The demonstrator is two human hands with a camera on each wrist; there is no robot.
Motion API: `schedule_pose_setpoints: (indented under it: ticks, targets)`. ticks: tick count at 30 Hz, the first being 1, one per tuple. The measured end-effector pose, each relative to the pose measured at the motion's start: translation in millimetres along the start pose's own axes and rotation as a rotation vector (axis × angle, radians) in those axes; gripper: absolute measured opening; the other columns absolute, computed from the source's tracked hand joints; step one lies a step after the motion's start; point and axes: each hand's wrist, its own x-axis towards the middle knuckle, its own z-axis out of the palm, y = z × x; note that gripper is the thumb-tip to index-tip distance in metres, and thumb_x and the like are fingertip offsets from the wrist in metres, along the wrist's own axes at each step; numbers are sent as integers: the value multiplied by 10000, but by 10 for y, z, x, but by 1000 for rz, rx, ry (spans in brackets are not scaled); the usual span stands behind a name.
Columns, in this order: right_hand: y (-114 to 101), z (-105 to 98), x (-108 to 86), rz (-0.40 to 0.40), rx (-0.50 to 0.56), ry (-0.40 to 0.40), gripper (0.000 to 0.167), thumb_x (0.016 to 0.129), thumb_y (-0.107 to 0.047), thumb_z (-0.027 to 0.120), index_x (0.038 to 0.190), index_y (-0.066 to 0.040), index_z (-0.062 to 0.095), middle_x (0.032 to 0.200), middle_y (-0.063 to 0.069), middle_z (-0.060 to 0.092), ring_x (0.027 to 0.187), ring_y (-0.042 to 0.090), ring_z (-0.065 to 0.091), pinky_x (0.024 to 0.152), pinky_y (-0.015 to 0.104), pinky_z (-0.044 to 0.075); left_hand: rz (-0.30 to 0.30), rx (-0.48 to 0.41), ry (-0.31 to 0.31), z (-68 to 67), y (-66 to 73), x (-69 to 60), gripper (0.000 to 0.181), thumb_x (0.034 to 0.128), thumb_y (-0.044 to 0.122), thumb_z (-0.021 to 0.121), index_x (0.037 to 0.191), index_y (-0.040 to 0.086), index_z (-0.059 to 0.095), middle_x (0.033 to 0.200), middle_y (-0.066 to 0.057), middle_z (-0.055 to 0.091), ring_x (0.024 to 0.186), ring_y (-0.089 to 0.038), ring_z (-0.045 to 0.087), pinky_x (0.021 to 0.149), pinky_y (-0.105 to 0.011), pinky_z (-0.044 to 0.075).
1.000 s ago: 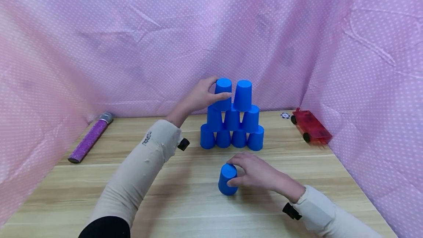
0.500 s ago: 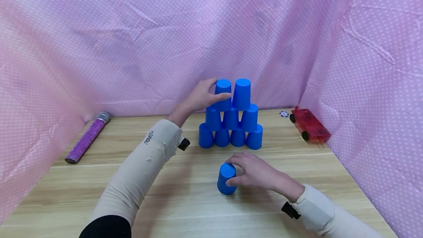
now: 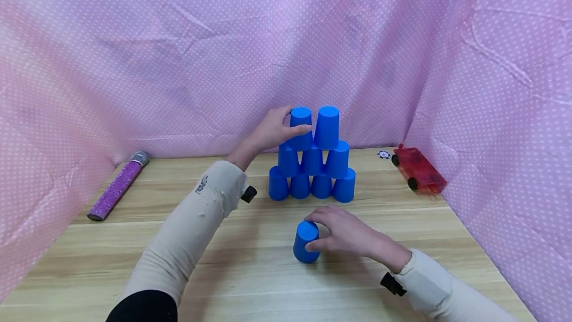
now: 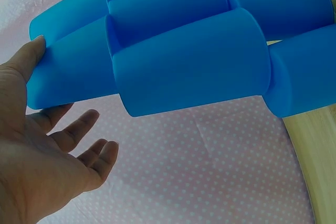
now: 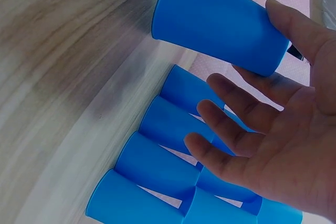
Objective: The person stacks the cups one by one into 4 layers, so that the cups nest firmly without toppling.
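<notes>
Blue cups stand upside down in a pyramid: several in the bottom row (image 3: 300, 186), three in the middle row (image 3: 313, 161), two on top. My left hand (image 3: 273, 129) pinches the top-left cup (image 4: 73, 69) near its base between thumb and index finger; the other fingers stand off it. Beside that cup, the top-right cup (image 3: 326, 128) is untouched. In front of the pyramid, my right hand (image 3: 344, 232) pinches a single upside-down blue cup (image 5: 220, 22) from the right. Its rim is at the tabletop, and the remaining right fingers are spread away from it.
A purple glittery microphone (image 3: 118, 188) lies on the wooden table (image 3: 250, 282) at the left. Back right are a red toy car (image 3: 420, 169) and a poker chip (image 3: 384, 154). Pink dotted cloth (image 3: 214, 53) hangs behind and at both sides.
The head view shifts slightly. The cup in my left hand sits a touch lower against its neighbour than a second ago. My right hand and its cup stay in place.
</notes>
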Motion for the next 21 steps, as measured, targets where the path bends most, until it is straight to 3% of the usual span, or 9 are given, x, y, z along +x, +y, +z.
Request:
schedule_pose_setpoints:
  ticks: [21]
  targets:
    - [-22, -2, 22, 19, 6, 4, 572, 832, -469, 788, 1293, -157, 655, 1295, 52, 655, 1265, 316, 557, 1015, 586, 487, -16, -11, -15, -25, -24, 18, 690, 910, 529, 653, 1465, 177, 444, 1461, -59, 561, 1368, -306, 521, 1116, -579, 418]
